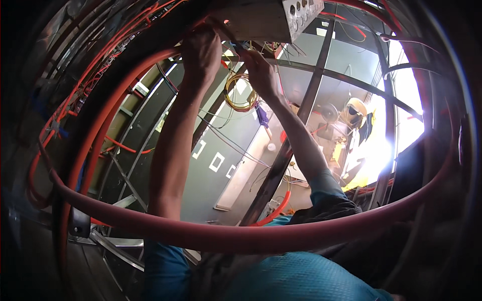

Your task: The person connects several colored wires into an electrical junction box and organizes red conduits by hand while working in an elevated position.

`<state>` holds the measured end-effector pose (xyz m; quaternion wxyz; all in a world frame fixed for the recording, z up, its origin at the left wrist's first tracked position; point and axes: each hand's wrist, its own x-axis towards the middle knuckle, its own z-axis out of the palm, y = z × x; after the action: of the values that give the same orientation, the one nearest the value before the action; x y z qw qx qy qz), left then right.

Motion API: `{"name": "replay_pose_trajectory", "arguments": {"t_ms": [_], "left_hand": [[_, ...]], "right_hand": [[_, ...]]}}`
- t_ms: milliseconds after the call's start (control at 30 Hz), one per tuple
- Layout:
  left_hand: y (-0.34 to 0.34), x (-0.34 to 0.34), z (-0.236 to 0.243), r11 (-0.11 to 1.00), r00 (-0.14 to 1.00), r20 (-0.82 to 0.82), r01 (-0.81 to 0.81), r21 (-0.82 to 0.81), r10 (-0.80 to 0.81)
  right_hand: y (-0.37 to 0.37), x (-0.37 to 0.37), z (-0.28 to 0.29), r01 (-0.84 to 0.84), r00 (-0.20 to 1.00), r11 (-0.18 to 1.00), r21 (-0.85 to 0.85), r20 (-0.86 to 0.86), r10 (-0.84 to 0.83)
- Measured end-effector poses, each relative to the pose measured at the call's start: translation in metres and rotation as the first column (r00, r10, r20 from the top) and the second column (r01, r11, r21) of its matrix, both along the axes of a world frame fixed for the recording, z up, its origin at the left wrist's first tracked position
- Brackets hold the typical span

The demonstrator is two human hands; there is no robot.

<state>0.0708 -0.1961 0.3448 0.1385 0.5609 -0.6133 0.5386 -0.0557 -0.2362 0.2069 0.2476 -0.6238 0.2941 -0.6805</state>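
Both my arms reach up toward a grey metal box [256, 22] with a perforated side plate [304, 17]. My left hand [202, 55] is closed in a fist at the box's lower left edge, beside an orange conduit [145, 62]. What its fingers grip is hidden in shadow. Just under the box, my right hand [261, 72] has its fingers drawn together. A thin dark piece shows at their tips, too dim to name. Below and between the hands hangs a coil of yellow wire [240, 93], with loose thin wires around it.
A thick reddish conduit [261, 238] curves across in front of my body. Dark metal framing bars [321, 65] cross the space above a room. Many orange conduits [100, 65] bunch at the left. Lower down are a purple item [262, 115] and a yellow-topped object [355, 108] near bright light.
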Motion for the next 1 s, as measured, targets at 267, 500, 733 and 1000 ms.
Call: {"name": "replay_pose_trajectory", "arguments": {"t_ms": [267, 500, 733, 1000], "left_hand": [[0.004, -0.008, 0.004, 1.0, 0.993, 0.111, -0.024, -0.019, 0.026], [0.014, -0.01, 0.0, 0.99, 0.987, 0.123, -0.114, 0.082, 0.103], [0.009, -0.013, 0.005, 0.991, 0.973, 0.189, -0.13, -0.028, 0.133], [0.003, -0.012, 0.005, 0.994, 0.984, 0.154, -0.079, -0.072, 0.089]], "right_hand": [[-0.021, -0.023, 0.037, 0.001, 0.988, 0.927, -0.374, -0.141, -0.057], [0.005, -0.021, -0.012, 0.038, 0.998, 0.997, 0.066, -0.053, -0.034], [0.013, -0.025, -0.011, -0.113, 0.992, 0.976, 0.188, -0.04, 0.122], [-0.018, -0.035, -0.021, 0.073, 0.985, 0.991, -0.111, -0.148, -0.089]]}}
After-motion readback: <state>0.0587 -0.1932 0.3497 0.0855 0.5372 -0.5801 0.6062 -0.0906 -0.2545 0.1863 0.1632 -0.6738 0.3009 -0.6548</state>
